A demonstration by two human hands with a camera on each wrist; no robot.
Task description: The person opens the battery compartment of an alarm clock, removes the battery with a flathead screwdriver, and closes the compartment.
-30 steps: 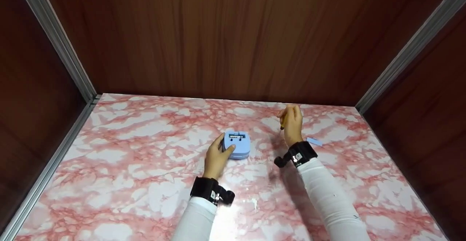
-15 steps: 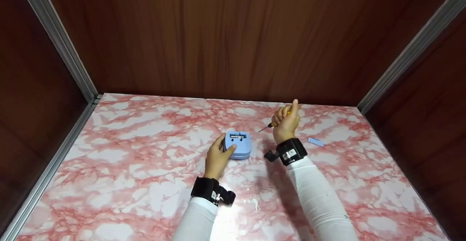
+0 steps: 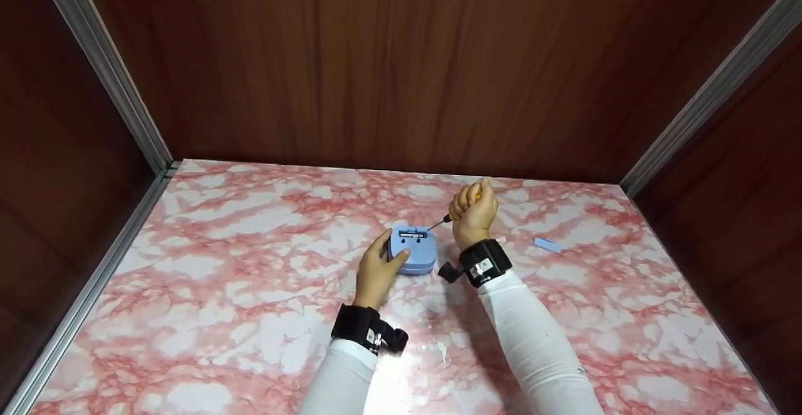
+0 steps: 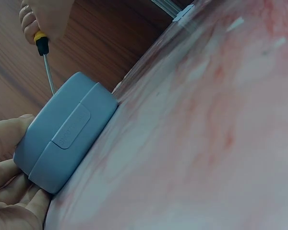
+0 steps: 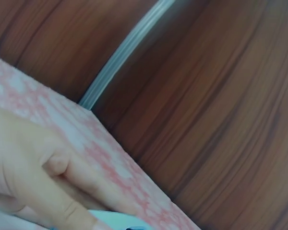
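A rounded blue box-shaped device [image 3: 421, 256] lies on the table, its upper face showing a slot with a battery [image 3: 411, 235] in it and two dark holes below. My left hand [image 3: 376, 271] grips its left side, thumb on top and fingers along the edge. In the left wrist view the blue device [image 4: 69, 132] shows a seam and a raised tab. My right hand [image 3: 474, 214] is wrapped round the handle of a yellow-and-black screwdriver [image 3: 447, 218]. The thin shaft slants down to the slot's right end; whether the tip touches is too small to tell.
A small flat blue piece [image 3: 547, 245], like a cover, lies on the table to the right. Dark wood panels [image 3: 401, 70] with metal corner strips enclose the red-and-white marbled table [image 3: 207, 315] at the back and sides.
My right hand has turned, bringing the screwdriver shaft into sight, and has moved left until the tip is at the device. My left hand keeps its hold on the device.
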